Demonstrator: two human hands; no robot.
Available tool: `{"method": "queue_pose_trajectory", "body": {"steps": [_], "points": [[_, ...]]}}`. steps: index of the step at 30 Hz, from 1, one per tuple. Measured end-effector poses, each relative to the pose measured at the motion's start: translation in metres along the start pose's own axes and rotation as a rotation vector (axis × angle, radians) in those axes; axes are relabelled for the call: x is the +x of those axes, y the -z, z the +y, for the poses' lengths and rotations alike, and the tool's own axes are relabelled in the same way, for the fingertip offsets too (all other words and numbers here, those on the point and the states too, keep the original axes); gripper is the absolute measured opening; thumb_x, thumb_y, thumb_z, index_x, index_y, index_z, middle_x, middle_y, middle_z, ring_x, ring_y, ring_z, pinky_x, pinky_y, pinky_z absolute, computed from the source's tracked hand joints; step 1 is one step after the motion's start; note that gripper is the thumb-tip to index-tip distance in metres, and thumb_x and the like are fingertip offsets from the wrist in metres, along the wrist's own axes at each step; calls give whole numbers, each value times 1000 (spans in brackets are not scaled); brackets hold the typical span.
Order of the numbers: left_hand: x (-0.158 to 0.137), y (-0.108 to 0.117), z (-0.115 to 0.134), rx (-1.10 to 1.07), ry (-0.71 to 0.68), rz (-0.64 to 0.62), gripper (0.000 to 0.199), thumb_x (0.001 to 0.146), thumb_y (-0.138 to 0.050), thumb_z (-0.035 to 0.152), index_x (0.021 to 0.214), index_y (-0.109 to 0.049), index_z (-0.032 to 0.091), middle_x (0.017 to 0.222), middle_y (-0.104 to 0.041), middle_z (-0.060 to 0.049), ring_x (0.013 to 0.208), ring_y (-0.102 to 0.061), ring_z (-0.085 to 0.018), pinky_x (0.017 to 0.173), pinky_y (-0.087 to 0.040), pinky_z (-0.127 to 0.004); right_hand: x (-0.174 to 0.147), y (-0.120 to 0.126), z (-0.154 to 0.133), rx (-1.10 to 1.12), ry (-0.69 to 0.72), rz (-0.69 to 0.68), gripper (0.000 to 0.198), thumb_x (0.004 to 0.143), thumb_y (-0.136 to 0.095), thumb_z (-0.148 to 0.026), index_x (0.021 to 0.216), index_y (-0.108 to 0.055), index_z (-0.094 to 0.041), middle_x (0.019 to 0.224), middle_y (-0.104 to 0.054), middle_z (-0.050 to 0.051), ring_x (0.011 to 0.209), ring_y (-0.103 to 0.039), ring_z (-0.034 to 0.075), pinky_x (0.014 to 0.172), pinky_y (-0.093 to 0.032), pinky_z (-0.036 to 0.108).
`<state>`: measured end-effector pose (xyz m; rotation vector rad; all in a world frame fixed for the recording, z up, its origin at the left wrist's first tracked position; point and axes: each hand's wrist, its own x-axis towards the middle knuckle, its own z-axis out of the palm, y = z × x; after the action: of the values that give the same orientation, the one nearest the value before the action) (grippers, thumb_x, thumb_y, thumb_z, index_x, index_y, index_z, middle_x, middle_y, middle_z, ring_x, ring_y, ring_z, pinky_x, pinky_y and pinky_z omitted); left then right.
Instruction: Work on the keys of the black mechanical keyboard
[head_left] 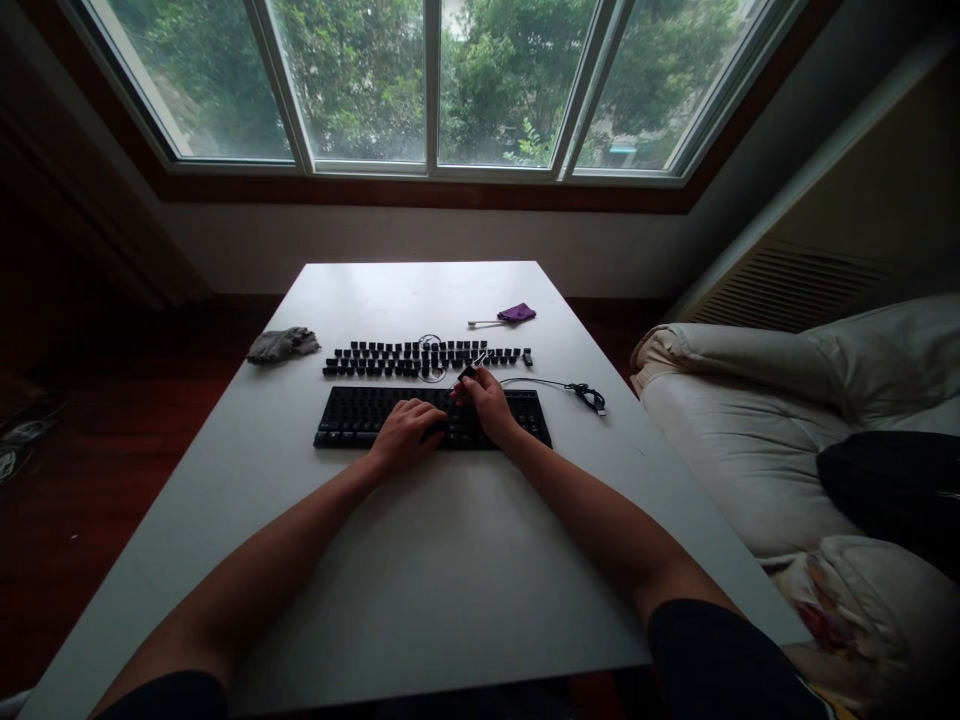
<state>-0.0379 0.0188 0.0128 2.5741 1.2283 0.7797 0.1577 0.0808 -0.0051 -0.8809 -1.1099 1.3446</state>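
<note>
A black keyboard [352,412] lies on the white table in front of me. My left hand [407,430] rests on its middle, fingers stretched over the keys and thumb toward the right. My right hand [487,402] is just above the keyboard, right of the left hand, with its fingers pinched on a small black keycap puller [466,373]. Thin wire shows beyond its fingertips. Whether a keycap is in the wire is too small to tell. Behind the keyboard, loose black keycaps [367,358] stand in rows.
A grey cloth [283,345] lies at the table's left edge. Toward the back are a purple cloth [517,313] and a thin light stick [486,323]. The coiled cable [589,397] sits right of the keyboard. A pale sofa [720,440] borders the table's right side.
</note>
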Motion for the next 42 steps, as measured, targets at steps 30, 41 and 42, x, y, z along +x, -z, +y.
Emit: {"method": "queue_pose_trajectory", "body": {"steps": [30, 41, 42], "points": [[13, 11, -28, -625, 477, 18, 33, 95, -42, 43, 93, -64, 19, 92, -66, -3, 93, -59, -21, 89, -45, -32, -22, -10, -15, -493, 239, -285, 19, 83, -62, -31, 101, -58, -23, 68, -48, -5, 58, -40, 12, 55, -33, 24], [8, 3, -26, -582, 464, 36, 33, 96, -47, 45, 92, -68, 21, 91, -68, -3, 89, -60, -20, 84, -49, -30, -26, -12, -16, -653, 279, -367, 28, 84, -67, -39, 105, -66, -20, 62, -48, -5, 56, -40, 10, 55, -34, 23], [8, 3, -26, -577, 466, 35, 33, 96, -47, 45, 92, -68, 21, 92, -68, -3, 89, -61, -20, 84, -49, -29, -26, -12, -16, -654, 283, -369, 28, 84, -67, -39, 105, -66, -20, 62, -48, -5, 56, -40, 10, 56, -35, 23]]}}
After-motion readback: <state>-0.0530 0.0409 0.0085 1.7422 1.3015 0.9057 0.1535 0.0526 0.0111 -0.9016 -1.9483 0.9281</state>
